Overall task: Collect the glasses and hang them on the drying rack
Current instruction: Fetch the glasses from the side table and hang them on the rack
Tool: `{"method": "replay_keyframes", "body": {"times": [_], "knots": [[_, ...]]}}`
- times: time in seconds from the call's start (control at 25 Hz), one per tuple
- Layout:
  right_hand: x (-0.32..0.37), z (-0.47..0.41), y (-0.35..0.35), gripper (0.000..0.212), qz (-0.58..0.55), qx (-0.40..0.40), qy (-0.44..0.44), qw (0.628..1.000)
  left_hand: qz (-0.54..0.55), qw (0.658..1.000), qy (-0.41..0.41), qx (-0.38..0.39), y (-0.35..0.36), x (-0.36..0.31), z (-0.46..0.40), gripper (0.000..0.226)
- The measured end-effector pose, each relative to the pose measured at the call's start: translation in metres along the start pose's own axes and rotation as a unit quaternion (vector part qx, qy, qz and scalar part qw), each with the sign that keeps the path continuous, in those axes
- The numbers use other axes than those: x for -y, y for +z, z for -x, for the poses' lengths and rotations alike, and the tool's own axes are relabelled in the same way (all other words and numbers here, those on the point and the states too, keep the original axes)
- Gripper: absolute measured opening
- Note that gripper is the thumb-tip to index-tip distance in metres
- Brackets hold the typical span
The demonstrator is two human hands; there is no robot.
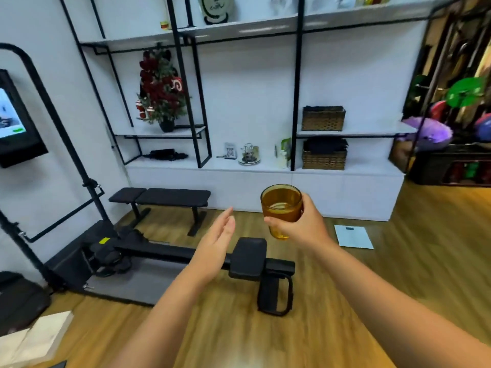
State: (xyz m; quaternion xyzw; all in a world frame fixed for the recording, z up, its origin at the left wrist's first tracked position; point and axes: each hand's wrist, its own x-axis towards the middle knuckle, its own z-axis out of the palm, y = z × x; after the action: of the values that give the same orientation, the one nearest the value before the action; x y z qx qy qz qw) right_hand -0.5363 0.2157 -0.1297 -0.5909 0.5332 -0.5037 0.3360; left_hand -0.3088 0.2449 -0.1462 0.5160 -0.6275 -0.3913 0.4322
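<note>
My right hand (305, 224) grips an amber glass (281, 205), held upright in the air in front of me with its mouth up. My left hand (216, 240) floats to the left of it with straight fingers and holds nothing. Far ahead, on the white counter of the wall shelving, a small metal drying rack (249, 152) stands on a round tray, with what look like glasses hanging on it.
A black rowing machine (186, 261) lies across the wooden floor below my hands, and a black bench (164, 197) stands behind it. Wicker baskets (324, 155) sit on the shelves at the right. A pale scale (353, 236) lies on the floor.
</note>
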Motion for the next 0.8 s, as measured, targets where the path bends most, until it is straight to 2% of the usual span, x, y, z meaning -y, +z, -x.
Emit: {"method": "replay_keyframes", "body": {"times": [0.16, 0.32, 0.44, 0.6, 0.68, 0.8], "knots": [[-0.011, -0.073, -0.041, 0.086, 0.018, -0.057, -0.005, 0.998, -0.022, 0.997, 0.039, 0.060, 0.037, -0.012, -0.107, 0.062], [-0.014, -0.147, -0.080, 0.088, 0.029, -0.117, -0.014, 0.993, -0.027, 0.991, 0.097, 0.088, 0.075, -0.056, -0.214, 0.066], [-0.023, -0.187, -0.111, 0.090, 0.033, -0.153, -0.018, 0.988, -0.029, 0.984, 0.135, 0.117, 0.109, -0.080, -0.272, 0.058], [-0.046, -0.234, -0.149, 0.078, 0.009, -0.177, -0.009, 0.984, -0.035, 0.976, 0.158, 0.147, 0.160, -0.085, -0.334, 0.055], [-0.064, -0.257, -0.167, 0.077, 0.011, -0.177, -0.005, 0.984, -0.050, 0.974, 0.167, 0.148, 0.186, -0.083, -0.362, 0.062], [-0.090, -0.302, -0.200, 0.076, 0.019, -0.165, -0.009, 0.986, -0.104, 0.964, 0.192, 0.152, 0.223, -0.079, -0.400, 0.089]]}}
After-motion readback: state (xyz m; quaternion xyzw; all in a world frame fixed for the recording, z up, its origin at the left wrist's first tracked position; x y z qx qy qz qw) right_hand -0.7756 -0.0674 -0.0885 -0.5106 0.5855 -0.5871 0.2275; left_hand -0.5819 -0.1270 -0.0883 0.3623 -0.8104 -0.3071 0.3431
